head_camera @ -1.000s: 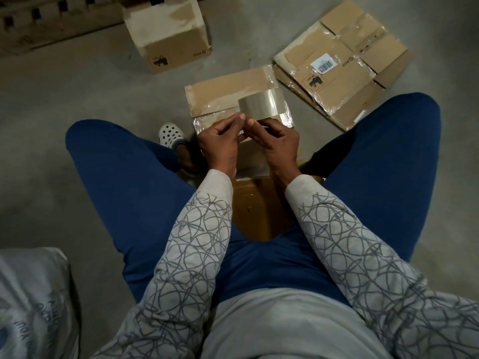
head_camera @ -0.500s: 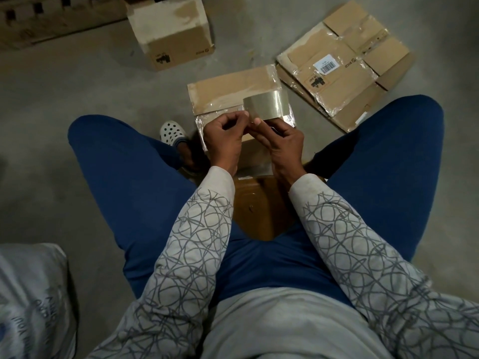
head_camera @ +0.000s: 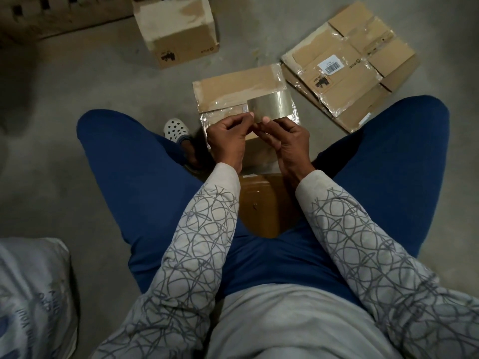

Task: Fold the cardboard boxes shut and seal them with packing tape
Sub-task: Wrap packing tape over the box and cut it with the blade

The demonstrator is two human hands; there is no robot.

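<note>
A roll of clear packing tape [head_camera: 270,106] is held up over the flattened cardboard box [head_camera: 238,88] that lies on the floor between my knees. My right hand [head_camera: 286,141] grips the roll from below, thumb on its face. My left hand [head_camera: 228,137] pinches the loose tape end at the roll's left edge. Under my wrists, between my thighs, sits a brown box [head_camera: 259,203] with a glossy taped top, partly hidden by my arms.
An upright closed box [head_camera: 178,32] stands on the concrete floor at the back. A stack of flattened boxes [head_camera: 350,63] with a barcode label lies at the right. A white clog [head_camera: 176,129] is by my left knee, a printed sack [head_camera: 31,294] at the lower left.
Both hands have kept picking at the tape roll's edge. My left fingers now pinch a short bit of tape end at the roll's left side.
</note>
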